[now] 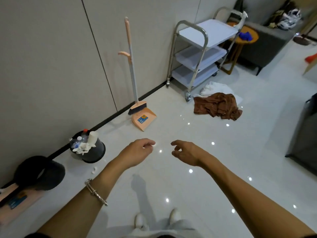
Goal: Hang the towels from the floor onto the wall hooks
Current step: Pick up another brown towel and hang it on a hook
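A crumpled brown towel [217, 105] lies on the glossy white floor ahead to the right. A white towel [215, 87] lies bunched just behind it, partly covered by the brown one, near the cart's wheels. My left hand [139, 152] and my right hand [186, 152] are stretched out in front of me over the floor, well short of the towels. Both hold nothing, with fingers loosely curled. No wall hooks are in view.
A steel three-shelf cart [199, 48] stands against the wall behind the towels. An orange broom and dustpan [142, 117] lean by the wall. A full black bin [89, 148] sits at the left, a dark cabinet [303, 134] at the right edge.
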A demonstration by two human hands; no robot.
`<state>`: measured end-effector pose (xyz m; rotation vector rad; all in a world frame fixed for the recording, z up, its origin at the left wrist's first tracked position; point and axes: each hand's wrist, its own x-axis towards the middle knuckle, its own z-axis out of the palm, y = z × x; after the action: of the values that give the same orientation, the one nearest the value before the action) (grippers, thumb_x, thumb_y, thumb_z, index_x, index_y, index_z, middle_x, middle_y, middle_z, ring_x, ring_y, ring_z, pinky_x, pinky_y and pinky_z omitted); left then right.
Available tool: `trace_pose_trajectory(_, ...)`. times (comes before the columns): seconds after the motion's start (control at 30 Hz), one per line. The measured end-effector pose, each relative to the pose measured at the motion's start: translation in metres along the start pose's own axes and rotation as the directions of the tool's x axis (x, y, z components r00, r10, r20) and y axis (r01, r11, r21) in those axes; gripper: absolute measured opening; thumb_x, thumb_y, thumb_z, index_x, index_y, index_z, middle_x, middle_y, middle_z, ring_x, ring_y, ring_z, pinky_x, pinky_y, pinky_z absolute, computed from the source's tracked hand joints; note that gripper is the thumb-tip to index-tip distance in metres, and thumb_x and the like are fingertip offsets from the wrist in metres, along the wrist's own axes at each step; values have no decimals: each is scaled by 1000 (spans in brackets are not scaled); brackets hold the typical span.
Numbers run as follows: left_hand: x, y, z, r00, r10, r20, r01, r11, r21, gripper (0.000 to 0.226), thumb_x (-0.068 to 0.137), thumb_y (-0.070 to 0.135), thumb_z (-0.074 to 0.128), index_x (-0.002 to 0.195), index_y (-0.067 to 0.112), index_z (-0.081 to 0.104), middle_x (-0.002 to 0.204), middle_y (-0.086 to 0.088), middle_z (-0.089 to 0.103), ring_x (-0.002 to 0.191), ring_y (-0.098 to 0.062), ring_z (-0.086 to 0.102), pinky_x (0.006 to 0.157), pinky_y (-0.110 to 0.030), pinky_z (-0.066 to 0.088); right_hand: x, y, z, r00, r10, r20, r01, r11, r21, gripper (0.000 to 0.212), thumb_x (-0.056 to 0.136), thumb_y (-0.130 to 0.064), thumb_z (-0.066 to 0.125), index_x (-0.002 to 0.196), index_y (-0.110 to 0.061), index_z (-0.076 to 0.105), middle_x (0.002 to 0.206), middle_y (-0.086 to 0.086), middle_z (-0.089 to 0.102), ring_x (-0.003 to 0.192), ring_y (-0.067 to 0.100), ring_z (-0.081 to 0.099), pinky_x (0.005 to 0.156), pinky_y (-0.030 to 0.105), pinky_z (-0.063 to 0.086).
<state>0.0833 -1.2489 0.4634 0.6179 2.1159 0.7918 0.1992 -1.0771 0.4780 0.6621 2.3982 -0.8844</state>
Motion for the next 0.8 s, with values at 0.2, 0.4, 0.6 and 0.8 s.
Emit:
trace_pose_trajectory(0.2, 68, 79, 30, 987, 77, 140, -97, 986, 138, 30, 97, 30, 46, 124, 31, 56, 125, 11, 56, 114, -8, 51, 91, -22, 38, 11, 64, -44, 996, 78, -41, -73, 992, 101, 46, 98, -29, 43, 143, -21, 37, 138, 2, 52, 123, 21, 50, 100, 30, 40)
trace_pose_trajectory(0.4, 146, 167, 67, 974, 116, 193, -161, 958, 236, 29, 97, 30, 46, 124, 30, 56, 130, 11, 55, 116, -8, 50, 101, -28, 41, 51, 145, -118, 991, 103, -87, -86, 980, 177, 48, 98, -30, 44, 144, -22, 36, 140, 3, 50, 124, 21, 49, 102, 32, 39)
trace_pose_trajectory(0.6, 213, 271, 100, 968, 174, 179, -226, 914, 335, 31, 98, 29, 45, 127, 27, 55, 127, 12, 56, 110, -3, 50, 89, -18, 37, 76, 219, -208, 984, 108, -144, -70, 967, 247, 47, 98, -30, 44, 144, -21, 37, 140, 3, 51, 123, 22, 50, 103, 34, 41)
trace_pose_trajectory(0.8, 281, 328, 132, 954, 174, 245, -243, 927, 285, 29, 97, 30, 46, 124, 30, 56, 128, 9, 57, 112, -9, 53, 100, -29, 42, 96, 282, -261, 978, 153, -141, -112, 959, 260, 46, 98, -29, 45, 143, -21, 39, 139, 5, 51, 123, 22, 51, 103, 34, 41)
